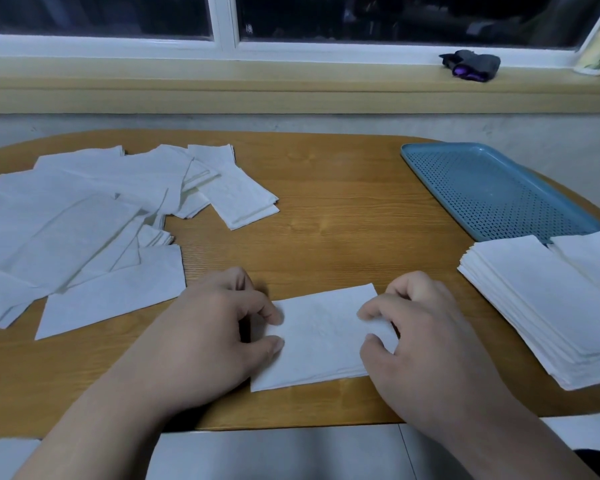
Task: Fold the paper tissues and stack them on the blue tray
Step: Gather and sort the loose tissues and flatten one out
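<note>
left hand pinched the left edge of the tissue | right hand pinched its right edge | tissue lay flat on the bench, at its near edge | loose tissues were spread at the left | folded stack lay at the right, covering the near end of the blue tray

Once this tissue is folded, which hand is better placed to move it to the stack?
Right, probably. The right hand holds the right end of the tissue, and the folded stack and blue tray lie on that side. The left hand sits toward the loose pile.
</note>
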Demonstrator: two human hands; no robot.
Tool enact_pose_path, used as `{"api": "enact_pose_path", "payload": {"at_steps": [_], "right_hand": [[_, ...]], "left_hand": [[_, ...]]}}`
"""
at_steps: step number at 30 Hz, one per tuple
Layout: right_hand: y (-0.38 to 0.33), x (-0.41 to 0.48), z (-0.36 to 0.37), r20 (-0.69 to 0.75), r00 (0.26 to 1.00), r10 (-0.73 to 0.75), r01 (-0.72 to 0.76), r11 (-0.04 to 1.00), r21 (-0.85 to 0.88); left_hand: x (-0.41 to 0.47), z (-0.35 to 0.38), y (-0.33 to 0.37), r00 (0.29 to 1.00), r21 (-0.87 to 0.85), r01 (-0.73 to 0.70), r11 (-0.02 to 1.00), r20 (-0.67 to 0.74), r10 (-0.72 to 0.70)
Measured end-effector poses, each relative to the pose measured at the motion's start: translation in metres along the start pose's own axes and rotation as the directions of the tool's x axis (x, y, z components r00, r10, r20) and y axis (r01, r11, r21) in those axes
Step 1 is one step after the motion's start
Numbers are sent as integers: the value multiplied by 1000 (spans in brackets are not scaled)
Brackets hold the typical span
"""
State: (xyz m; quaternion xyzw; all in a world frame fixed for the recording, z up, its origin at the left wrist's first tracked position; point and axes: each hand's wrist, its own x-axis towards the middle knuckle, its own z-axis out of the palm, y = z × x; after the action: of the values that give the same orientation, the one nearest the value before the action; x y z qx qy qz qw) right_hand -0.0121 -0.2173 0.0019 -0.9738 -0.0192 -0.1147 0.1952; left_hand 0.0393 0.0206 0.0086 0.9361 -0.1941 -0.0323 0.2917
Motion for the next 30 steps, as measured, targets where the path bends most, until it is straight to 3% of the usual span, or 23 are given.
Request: {"api": "enact_pose_path", "payload": {"at_steps": [7,12,22,30], "right_hand": [[-6,7,2,11,1000,-9,10,998,-63],[-27,14,3,-6,997,-82,82,995,48],[-112,26,41,128,954,-271,248,954,169],[-182,58,74,325,881,-345,373,928,-25]], "left_hand": [[-6,-3,-4,1000,-3,-9,1000,-29,8],[-21,-18,-19,996,-34,42,999,-79,-45],[-69,-56,-59,966,-74,188,979,-168,-198],[-91,-80,-90,938,-82,247,966,-231,-259]]}}
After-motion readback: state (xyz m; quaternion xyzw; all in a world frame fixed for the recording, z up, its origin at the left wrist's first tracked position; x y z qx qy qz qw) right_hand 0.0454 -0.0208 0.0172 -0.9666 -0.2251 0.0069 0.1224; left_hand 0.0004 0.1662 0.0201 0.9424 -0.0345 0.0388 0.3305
